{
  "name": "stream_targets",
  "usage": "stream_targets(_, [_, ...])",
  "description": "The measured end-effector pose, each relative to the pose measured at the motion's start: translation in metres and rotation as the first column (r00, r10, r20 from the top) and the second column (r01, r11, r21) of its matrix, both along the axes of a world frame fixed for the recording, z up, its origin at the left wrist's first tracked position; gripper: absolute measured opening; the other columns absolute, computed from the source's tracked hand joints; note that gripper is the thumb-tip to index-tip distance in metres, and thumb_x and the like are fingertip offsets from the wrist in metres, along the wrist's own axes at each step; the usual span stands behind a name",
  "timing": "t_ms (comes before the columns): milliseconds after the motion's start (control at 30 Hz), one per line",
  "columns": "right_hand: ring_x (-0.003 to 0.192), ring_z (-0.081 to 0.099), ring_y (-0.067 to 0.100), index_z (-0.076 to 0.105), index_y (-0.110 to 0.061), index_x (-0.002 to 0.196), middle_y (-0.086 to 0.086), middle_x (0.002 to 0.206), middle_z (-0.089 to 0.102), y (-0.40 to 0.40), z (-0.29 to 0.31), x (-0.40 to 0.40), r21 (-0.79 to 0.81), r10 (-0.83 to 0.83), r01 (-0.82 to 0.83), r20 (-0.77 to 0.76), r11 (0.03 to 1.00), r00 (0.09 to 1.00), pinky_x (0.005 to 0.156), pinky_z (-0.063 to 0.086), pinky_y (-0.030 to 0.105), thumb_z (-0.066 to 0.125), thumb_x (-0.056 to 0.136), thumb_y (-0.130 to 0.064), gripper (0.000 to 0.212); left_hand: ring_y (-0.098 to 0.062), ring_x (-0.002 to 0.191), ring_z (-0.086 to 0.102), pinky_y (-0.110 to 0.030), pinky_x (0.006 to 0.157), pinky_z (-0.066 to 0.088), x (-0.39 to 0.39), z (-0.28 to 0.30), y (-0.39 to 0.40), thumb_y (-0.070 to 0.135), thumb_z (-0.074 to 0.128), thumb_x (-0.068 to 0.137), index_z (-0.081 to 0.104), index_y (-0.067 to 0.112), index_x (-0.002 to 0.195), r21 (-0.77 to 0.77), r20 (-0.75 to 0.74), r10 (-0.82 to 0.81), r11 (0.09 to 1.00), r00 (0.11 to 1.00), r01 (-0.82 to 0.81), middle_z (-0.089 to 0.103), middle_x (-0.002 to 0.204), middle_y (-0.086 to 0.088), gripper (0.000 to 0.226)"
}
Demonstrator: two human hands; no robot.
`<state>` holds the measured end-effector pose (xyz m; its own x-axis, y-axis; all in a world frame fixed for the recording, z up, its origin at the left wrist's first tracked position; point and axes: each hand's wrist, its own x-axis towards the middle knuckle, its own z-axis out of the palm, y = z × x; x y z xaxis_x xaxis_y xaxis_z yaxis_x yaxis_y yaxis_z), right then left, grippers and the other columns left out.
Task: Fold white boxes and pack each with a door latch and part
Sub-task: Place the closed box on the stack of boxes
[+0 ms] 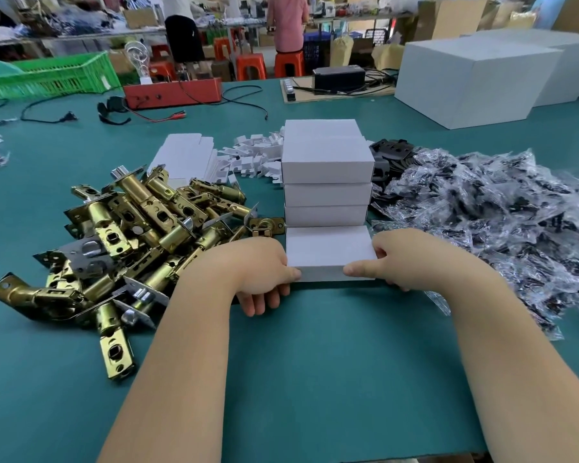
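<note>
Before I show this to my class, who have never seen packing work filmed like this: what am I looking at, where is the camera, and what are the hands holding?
There is no machine here. A person wears one wide-angle camera on the head, looking forward and down, so the two bare arms you see are their own.

The left hand and right hand grip a closed white box by its two ends, fingers curled under it, on a green table.

Just behind it stands a row of finished boxes. To the left lies a heap of brass door latches, to the right a pile of small bagged parts. Further back lie unfolded flat boxes. Other workers and benches are in the blurred background.
</note>
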<state>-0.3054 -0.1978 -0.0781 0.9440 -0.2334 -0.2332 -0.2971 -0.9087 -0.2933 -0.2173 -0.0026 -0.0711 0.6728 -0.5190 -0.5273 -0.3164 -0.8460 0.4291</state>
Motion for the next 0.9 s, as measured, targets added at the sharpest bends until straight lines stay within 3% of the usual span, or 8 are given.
stream_targets(400, [0.059, 0.051, 0.016, 0.042, -0.016, 0.070, 0.002, 0.074, 0.060, -0.002, -0.008, 0.003, 0.073, -0.026, 0.024, 0.031, 0.997, 0.999, 0.057, 0.037, 0.030, 0.057, 0.081, -0.066, 0.054, -0.017, 0.038, 0.058, -0.020, 0.038, 0.045, 0.000, -0.004, 0.001, 0.030, 0.042, 0.104, 0.059, 0.006, 0.077, -0.052, 0.003, 0.026, 0.998, 1.000, -0.026, 0.064, 0.059, -0.001, 0.040])
stream_targets(733, [0.067, 0.044, 0.011, 0.038, -0.021, 0.075, -0.002, 0.079, 0.050, -0.004, -0.013, 0.007, 0.061, -0.037, 0.033, 0.063, 0.998, 0.997, 0.054, 0.028, 0.029, 0.051, 0.087, -0.062, 0.045, -0.010, 0.030, 0.051, -0.020, 0.036, 0.043, -0.007, -0.001, -0.007, 0.033, 0.035, 0.106, 0.054, 0.008, 0.077, -0.037, 0.033, 0.065, 0.997, 0.997, -0.064, 0.060, 0.068, -0.005, 0.042])
stream_targets(900, [0.075, 0.049, 0.013, 0.046, -0.020, 0.093, -0.004, 0.086, 0.053, -0.004, -0.019, 0.011, 0.063, -0.066, 0.059, 0.111, 0.996, 0.992, 0.058, 0.034, 0.031, 0.049, 0.087, -0.064, 0.044, -0.010, 0.028, 0.040, -0.014, 0.032, 0.035, -0.011, 0.000, -0.014, 0.034, 0.031, 0.106, 0.045, 0.011, 0.074, -0.039, -0.038, 0.162, 0.986, 0.986, -0.163, 0.049, 0.066, -0.004, 0.042])
